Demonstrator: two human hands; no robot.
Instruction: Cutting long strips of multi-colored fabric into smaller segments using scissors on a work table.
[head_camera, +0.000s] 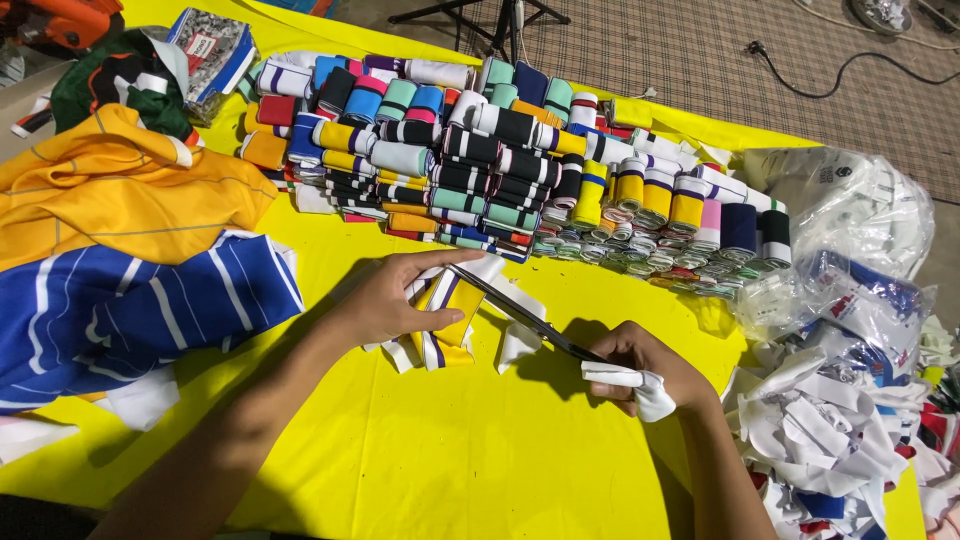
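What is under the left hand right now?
The left hand presses a yellow, white and purple striped knit piece on the yellow table cover. The part beneath the palm is hidden.

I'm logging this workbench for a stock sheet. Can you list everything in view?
Folded rib-knit pieces: too many to count, striped and mixed colours, stacked across the table's far side.
Yellow table cover: one, under everything.
Garments: a pile, yellow, blue-striped and green, at left.
Plastic bags: several, clear, at right.
White cloth offcuts: a heap, near right.
Yellow, white and purple striped piece: one, centre.
Scissors: one pair, dark, blades at the striped piece.
Left hand: pressing on the striped piece.
Right hand: holding the scissors and a white scrap.
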